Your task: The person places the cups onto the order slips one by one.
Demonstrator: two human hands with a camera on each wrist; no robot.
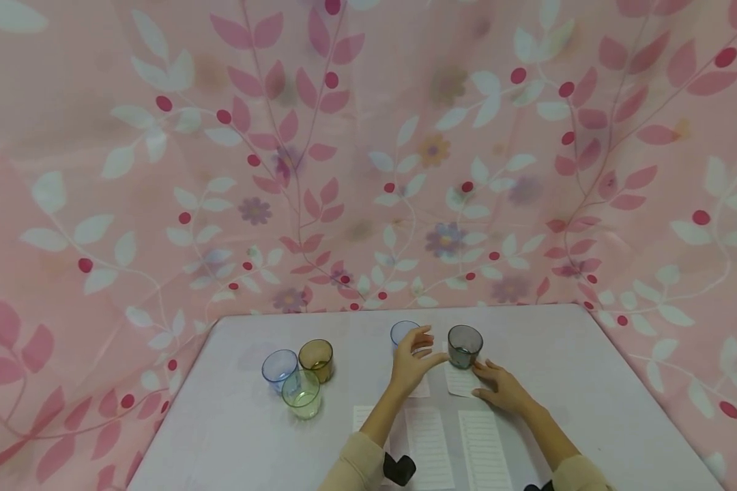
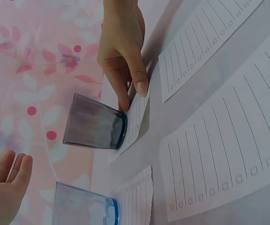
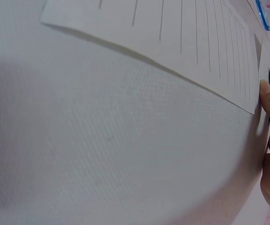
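Note:
A grey tinted glass [image 1: 465,346] stands upright on a lined paper slip [image 1: 463,383] toward the back of the table. My right hand [image 1: 505,390] is at that slip's right side; in the left wrist view its thumb and forefinger touch the paper close to the glass's base. Left of the grey glass, my left hand [image 1: 410,368] is raised with its fingers spread and holds nothing. Behind that hand stands a blue glass [image 1: 404,330], partly covered by it in the head view. The left wrist view shows this blue glass [image 2: 83,206] on a second slip [image 2: 137,194].
Three more glasses cluster on the left: a blue one [image 1: 279,368], an amber one [image 1: 316,360] and a green one [image 1: 301,395]. Several lined slips, such as this one [image 1: 430,450], lie nearer the front. Patterned pink cloth [image 1: 356,170] hangs behind the white table [image 1: 221,436].

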